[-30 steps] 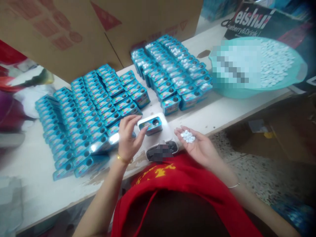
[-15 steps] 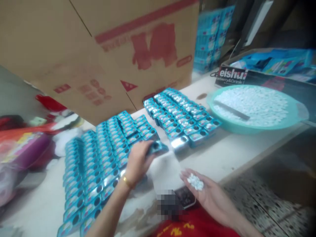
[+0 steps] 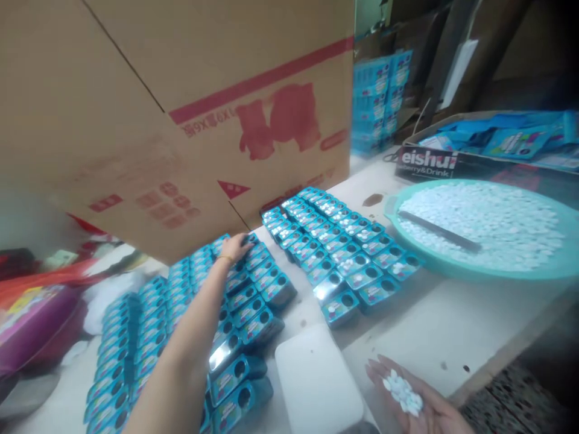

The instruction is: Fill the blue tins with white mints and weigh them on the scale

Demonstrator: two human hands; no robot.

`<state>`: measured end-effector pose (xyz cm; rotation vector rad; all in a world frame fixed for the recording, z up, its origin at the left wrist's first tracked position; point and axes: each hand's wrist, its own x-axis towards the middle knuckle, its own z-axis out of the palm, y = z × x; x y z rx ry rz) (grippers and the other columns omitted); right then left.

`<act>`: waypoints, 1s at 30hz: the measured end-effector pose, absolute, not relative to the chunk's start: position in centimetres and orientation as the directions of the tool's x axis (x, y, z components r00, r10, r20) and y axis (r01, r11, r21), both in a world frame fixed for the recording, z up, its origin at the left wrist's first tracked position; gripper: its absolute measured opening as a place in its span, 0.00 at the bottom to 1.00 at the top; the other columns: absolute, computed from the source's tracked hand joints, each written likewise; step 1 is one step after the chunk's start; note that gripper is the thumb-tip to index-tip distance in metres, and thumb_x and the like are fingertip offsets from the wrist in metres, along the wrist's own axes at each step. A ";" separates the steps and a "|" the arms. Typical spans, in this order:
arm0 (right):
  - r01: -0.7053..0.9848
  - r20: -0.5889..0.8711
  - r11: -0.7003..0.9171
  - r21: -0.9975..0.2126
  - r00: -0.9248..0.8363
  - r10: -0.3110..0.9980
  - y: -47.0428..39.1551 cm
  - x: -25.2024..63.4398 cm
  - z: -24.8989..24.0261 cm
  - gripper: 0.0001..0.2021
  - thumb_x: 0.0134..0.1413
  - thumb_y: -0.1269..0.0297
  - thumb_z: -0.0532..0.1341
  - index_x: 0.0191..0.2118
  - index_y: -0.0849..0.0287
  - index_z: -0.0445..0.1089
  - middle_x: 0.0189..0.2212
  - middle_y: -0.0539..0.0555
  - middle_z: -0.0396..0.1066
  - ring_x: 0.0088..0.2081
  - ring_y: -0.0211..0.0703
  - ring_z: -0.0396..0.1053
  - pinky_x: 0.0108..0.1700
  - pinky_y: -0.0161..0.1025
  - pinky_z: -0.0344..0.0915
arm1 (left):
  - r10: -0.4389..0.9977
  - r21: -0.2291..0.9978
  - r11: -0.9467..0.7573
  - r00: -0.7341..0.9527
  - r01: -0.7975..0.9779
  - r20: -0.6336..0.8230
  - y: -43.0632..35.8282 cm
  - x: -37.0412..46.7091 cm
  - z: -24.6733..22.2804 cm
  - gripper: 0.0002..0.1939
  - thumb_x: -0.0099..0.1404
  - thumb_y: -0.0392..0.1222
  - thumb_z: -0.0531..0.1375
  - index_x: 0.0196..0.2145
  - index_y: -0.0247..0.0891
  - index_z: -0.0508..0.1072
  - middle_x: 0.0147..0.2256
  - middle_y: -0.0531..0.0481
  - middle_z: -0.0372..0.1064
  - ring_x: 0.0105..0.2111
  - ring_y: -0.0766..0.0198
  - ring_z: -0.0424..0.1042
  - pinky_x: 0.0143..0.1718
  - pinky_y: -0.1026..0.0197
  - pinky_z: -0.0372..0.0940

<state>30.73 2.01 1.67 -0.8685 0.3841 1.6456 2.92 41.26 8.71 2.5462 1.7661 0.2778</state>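
Observation:
My left hand (image 3: 234,248) reaches to the far end of the left block of small blue boxes (image 3: 271,280). Its fingers are closed on a small blue box (image 3: 248,246), mostly covered by the hand. My right hand (image 3: 418,401), palm up and cupped at the lower right, holds a small heap of white tablets (image 3: 402,392). Between the two hands lies a white scale (image 3: 316,377) with a flat top. A second block of blue boxes (image 3: 341,306) stands to the right, with white tablets on several of their tops.
A large cardboard carton (image 3: 136,120) walls off the back. At right, a turquoise basin (image 3: 434,265) holds many white tablets and a dark flat strip (image 3: 441,232). Behind it is a black carton (image 3: 425,164) of blue packets. Purple packaging (image 3: 40,328) lies at left.
My left hand has moved from beside the scale to the far boxes, carrying the small blue box. My right hand, still cupping the tablets, sits lower and farther right in view as the camera shifted.

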 end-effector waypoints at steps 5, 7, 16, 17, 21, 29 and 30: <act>-0.944 -0.743 -0.223 -0.244 0.034 0.668 3.1 30.8 2.3 0.09 0.47 0.76 0.64 0.37 0.67 0.76 0.41 0.63 0.77 0.45 0.46 0.74 0.48 0.35 0.71 | 0.902 0.170 -0.432 0.423 0.885 0.091 38.3 5.8 9.5 0.20 0.64 0.49 0.54 0.48 0.33 0.69 0.48 0.40 0.69 0.47 0.52 0.67 0.49 0.54 0.59; -0.949 -0.746 -0.209 -0.236 0.038 0.665 3.3 30.9 2.5 0.08 0.49 0.76 0.62 0.37 0.68 0.76 0.40 0.63 0.77 0.45 0.45 0.74 0.49 0.35 0.71 | 0.836 0.193 -0.549 0.531 0.813 0.139 34.3 8.6 10.4 0.21 0.64 0.51 0.54 0.51 0.39 0.66 0.52 0.44 0.65 0.53 0.54 0.62 0.55 0.53 0.55; -0.944 -0.692 -0.226 -0.241 0.004 0.722 1.2 30.9 2.8 0.07 0.52 0.74 0.60 0.38 0.67 0.74 0.39 0.60 0.77 0.44 0.43 0.75 0.49 0.35 0.70 | 0.513 -0.008 -0.856 0.852 0.517 0.106 17.9 18.9 6.1 0.07 0.64 0.43 0.57 0.39 0.40 0.70 0.56 0.41 0.60 0.58 0.48 0.56 0.56 0.40 0.52; -0.943 -0.684 -0.227 -0.242 0.000 0.729 0.8 31.0 2.8 0.07 0.52 0.74 0.60 0.38 0.67 0.74 0.39 0.60 0.77 0.44 0.43 0.74 0.49 0.35 0.70 | 0.532 -0.015 -0.844 0.840 0.536 0.108 17.6 19.0 6.0 0.05 0.64 0.41 0.56 0.37 0.40 0.70 0.56 0.42 0.60 0.58 0.49 0.56 0.56 0.40 0.52; -0.950 -0.677 -0.213 -0.230 -0.001 0.736 -0.9 31.5 2.9 0.07 0.54 0.75 0.59 0.38 0.67 0.73 0.39 0.60 0.77 0.45 0.44 0.74 0.50 0.36 0.70 | 0.538 -0.024 -0.839 0.835 0.544 0.112 16.3 17.6 9.8 0.09 0.68 0.41 0.51 0.34 0.38 0.69 0.48 0.42 0.66 0.46 0.56 0.67 0.46 0.50 0.63; -0.952 -0.653 -0.224 -0.207 -0.036 0.756 -3.4 32.1 2.6 0.09 0.53 0.75 0.58 0.39 0.68 0.73 0.40 0.63 0.76 0.47 0.47 0.73 0.50 0.38 0.71 | 0.572 -0.048 -0.820 0.817 0.570 -0.079 11.2 12.7 14.6 0.11 0.66 0.43 0.52 0.29 0.38 0.68 0.35 0.47 0.66 0.30 0.63 0.68 0.28 0.62 0.62; -0.949 -0.647 -0.232 -0.211 -0.043 0.761 -3.6 32.1 2.6 0.09 0.53 0.75 0.59 0.39 0.68 0.73 0.40 0.62 0.77 0.47 0.47 0.73 0.49 0.38 0.71 | 0.587 -0.042 -0.809 0.802 0.587 -0.107 10.8 12.2 13.8 0.10 0.66 0.43 0.53 0.29 0.38 0.68 0.34 0.47 0.66 0.30 0.63 0.68 0.28 0.62 0.61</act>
